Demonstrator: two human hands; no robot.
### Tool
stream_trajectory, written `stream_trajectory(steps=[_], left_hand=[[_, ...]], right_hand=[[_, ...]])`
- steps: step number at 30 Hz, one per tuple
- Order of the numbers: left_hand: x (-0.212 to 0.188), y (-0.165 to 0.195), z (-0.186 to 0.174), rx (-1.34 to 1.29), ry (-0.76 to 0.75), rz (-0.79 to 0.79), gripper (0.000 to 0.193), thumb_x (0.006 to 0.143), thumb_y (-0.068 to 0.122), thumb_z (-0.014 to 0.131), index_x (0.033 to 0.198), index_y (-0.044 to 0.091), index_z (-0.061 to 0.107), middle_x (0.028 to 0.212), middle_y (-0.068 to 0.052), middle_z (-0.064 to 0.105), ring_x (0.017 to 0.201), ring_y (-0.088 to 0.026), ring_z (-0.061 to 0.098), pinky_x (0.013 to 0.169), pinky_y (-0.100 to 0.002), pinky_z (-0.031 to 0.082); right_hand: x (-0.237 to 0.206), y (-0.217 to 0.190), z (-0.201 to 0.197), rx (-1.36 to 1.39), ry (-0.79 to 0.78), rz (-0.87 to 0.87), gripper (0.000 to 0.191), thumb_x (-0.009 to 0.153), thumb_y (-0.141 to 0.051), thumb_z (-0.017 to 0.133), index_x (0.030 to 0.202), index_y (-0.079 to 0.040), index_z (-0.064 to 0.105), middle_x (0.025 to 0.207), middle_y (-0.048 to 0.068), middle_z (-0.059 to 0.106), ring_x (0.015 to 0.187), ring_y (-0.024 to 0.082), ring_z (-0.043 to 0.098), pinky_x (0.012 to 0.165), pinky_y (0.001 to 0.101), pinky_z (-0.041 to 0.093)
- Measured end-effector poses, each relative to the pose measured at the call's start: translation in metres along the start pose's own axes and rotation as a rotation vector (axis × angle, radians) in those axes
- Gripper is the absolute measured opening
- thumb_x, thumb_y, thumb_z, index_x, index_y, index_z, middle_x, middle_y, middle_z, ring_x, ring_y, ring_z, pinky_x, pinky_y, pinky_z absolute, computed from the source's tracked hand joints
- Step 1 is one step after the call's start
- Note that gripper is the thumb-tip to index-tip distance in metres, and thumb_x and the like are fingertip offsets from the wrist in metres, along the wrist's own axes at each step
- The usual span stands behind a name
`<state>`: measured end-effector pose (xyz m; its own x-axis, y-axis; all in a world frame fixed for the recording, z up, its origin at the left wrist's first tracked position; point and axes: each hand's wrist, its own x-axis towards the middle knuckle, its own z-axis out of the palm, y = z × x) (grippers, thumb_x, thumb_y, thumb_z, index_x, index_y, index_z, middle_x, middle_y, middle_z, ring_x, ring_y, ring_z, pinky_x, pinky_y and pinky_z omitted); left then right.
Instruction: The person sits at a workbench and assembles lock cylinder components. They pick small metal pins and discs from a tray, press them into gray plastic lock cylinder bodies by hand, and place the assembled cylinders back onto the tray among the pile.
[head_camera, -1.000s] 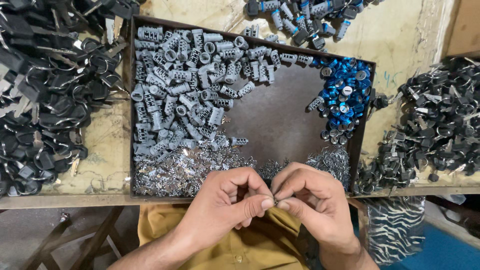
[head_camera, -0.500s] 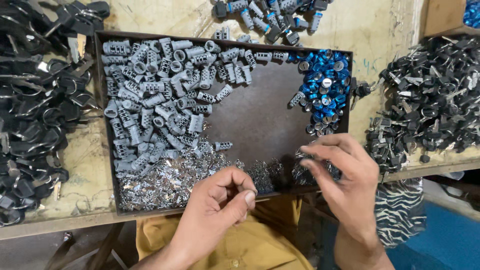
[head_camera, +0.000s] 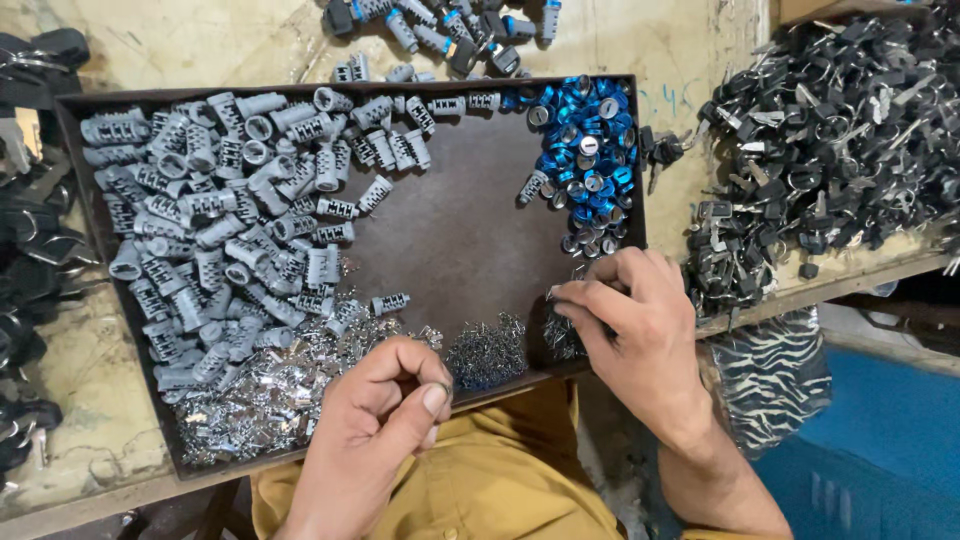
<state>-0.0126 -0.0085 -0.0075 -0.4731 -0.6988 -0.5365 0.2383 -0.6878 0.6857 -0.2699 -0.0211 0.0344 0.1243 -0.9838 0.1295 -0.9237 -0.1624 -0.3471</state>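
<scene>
Right hand (head_camera: 630, 320) fingertips pinching small metal springs (head_camera: 562, 335) in tray (head_camera: 470, 250), left hand (head_camera: 385, 420) pinched shut

A heap of grey ribbed lock cylinders (head_camera: 220, 250) fills the left half of a dark shallow tray (head_camera: 450, 240), with blue-capped cylinders (head_camera: 585, 150) piled in its far right corner. More cylinders (head_camera: 440, 25) lie just beyond the tray's far rim. Dark keys on rings (head_camera: 830, 140) are heaped right of the tray; black parts (head_camera: 30, 260) lie to its left.
</scene>
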Motion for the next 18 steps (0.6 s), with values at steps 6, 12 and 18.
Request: stream_trajectory(steps=[6, 12, 18], left_hand=[[0.001, -0.002, -0.002, 0.008, -0.028, 0.029, 0.004, 0.094, 0.005, 0.063, 0.094, 0.004, 0.059, 0.079, 0.002, 0.056, 0.065, -0.004, 0.049, 0.058, -0.021, 0.041], [0.001, -0.004, 0.0, 0.039, -0.039, 0.058, 0.005, 0.093, 0.004, 0.064, 0.095, 0.004, 0.06, 0.079, 0.003, 0.051, 0.063, -0.003, 0.041, 0.053, -0.021, 0.033], [-0.002, -0.009, 0.021, -0.116, -0.045, 0.052, 0.005, 0.097, 0.008, 0.063, 0.096, 0.005, 0.059, 0.075, 0.004, 0.053, 0.062, -0.003, 0.045, 0.054, -0.021, 0.037]], right_hand=[[0.005, 0.0, 0.009, -0.1, -0.031, -0.052, 0.018, 0.076, -0.011, 0.082, 0.09, -0.014, 0.073, 0.088, 0.004, 0.059, 0.086, 0.027, 0.057, 0.075, 0.0424, 0.038], [0.013, -0.001, 0.006, -0.051, -0.062, -0.034, 0.02, 0.075, -0.008, 0.081, 0.088, -0.011, 0.067, 0.086, 0.005, 0.058, 0.086, 0.028, 0.058, 0.075, 0.0431, 0.039], [-0.014, -0.05, -0.005, 0.559, 0.027, 0.002, 0.016, 0.087, 0.0, 0.07, 0.098, -0.004, 0.059, 0.098, 0.01, 0.065, 0.086, 0.022, 0.064, 0.078, 0.0328, 0.052]])
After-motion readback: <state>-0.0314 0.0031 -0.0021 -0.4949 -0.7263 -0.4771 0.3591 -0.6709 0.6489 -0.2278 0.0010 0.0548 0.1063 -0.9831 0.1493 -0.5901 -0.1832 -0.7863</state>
